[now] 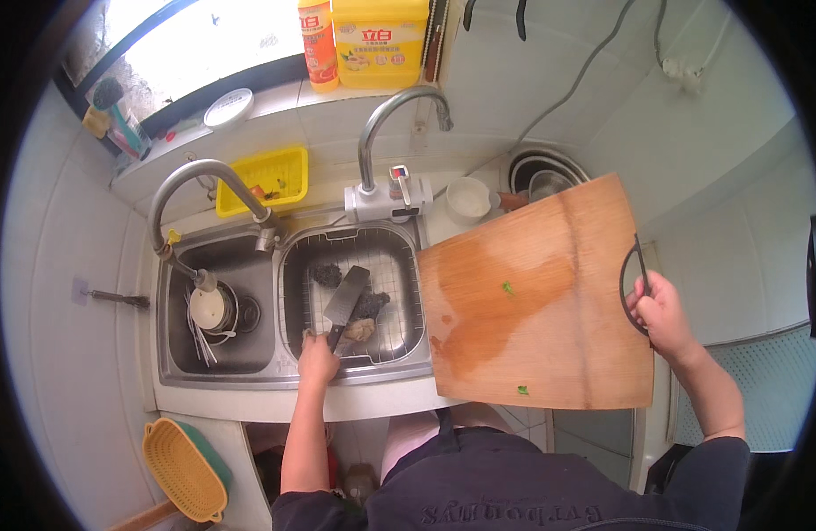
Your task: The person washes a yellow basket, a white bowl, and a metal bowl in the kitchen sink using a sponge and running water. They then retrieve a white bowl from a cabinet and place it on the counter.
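Note:
My left hand [317, 358] is closed on the dark handle of a cleaver [347, 295], whose broad blade lies over the right basin of a steel double sink [282, 377]. Beneath and beside the blade are dark scouring pads [372, 306] and a pale, crumpled thing [360, 330], on a wire rack. With my right hand [659, 312] I grip the black handle at the right edge of a wooden cutting board [547, 299]. The board has a wet patch and small green leaf bits on it, and its left edge borders the sink.
Two curved taps [209, 169] rise behind the sink. Bowls [209, 309] and thin white sticks are in the left basin. Behind the board stand a small white pan [468, 199] and nested pots [544, 169]. A yellow tray [265, 179] lies behind the sink; a yellow basket [184, 470] is at lower left.

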Demonstrator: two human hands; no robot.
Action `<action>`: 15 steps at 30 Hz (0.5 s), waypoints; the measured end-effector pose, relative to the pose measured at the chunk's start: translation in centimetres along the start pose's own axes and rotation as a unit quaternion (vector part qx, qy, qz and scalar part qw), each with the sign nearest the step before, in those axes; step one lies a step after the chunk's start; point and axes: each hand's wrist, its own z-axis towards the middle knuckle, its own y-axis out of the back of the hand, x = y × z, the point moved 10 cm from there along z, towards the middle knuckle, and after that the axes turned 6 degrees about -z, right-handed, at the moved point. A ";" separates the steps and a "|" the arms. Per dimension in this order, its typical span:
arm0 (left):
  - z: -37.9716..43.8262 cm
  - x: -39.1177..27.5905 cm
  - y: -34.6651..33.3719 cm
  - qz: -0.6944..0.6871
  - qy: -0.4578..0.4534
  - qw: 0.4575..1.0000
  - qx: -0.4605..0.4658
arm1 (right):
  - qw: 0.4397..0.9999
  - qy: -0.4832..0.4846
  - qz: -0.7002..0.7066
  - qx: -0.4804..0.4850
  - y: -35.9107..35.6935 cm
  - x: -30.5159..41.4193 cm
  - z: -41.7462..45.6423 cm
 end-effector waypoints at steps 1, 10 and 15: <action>0.0 0.5 -0.1 -0.007 -0.001 1.000 -0.008 | 1.000 0.018 -0.022 -0.004 -0.1 1.0 0.2; -0.4 0.7 0.8 -0.031 0.005 0.999 0.013 | 0.983 0.085 -0.156 -0.047 4.6 5.8 -1.4; -0.7 0.1 1.0 -0.030 -0.008 1.000 -0.005 | 0.967 0.083 -0.216 -0.104 12.6 6.8 -4.2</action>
